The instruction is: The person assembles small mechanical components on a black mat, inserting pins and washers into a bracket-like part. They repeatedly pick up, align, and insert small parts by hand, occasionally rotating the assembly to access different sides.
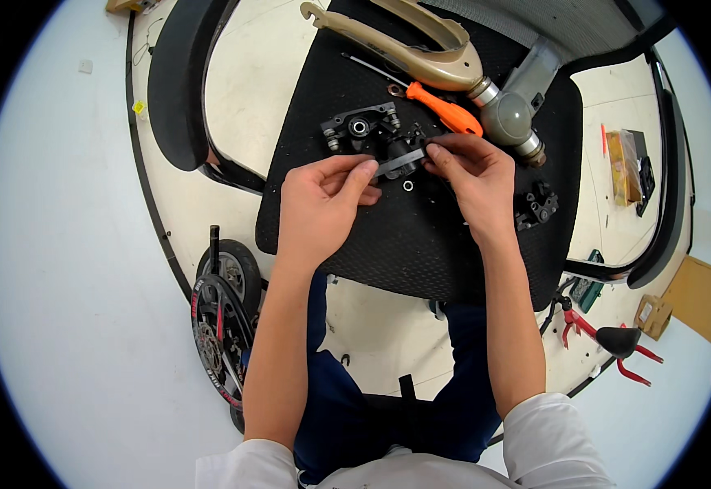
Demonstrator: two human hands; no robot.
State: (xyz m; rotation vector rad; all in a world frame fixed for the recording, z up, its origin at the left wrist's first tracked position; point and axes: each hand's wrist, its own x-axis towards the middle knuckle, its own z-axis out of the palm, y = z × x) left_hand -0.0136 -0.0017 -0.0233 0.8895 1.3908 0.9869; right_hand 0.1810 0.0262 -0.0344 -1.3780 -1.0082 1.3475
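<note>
My left hand (323, 204) is closed, its thumb and fingers pinching one end of a flat grey metal bar (402, 162). The bar's other end reaches the pinched fingertips of my right hand (477, 175). Just behind the bar, and partly covered by it, is a dark mechanical part (400, 147). A black bracket-like bike part (359, 126) with a round bearing hole and bolts lies beyond my left hand. Close to the bar, a small metal ring (408, 186) rests on the black chair seat (388, 253). Another black mechanical part (538, 205) lies right of my right wrist.
A screwdriver (445, 110) with an orange handle lies beyond my hands, beside a beige bike fork (420, 61). Chair armrests (180, 90) flank the seat. On the floor are bike wheels (225, 326) at left, a red bike frame (583, 326) and a cardboard box (653, 316) at right.
</note>
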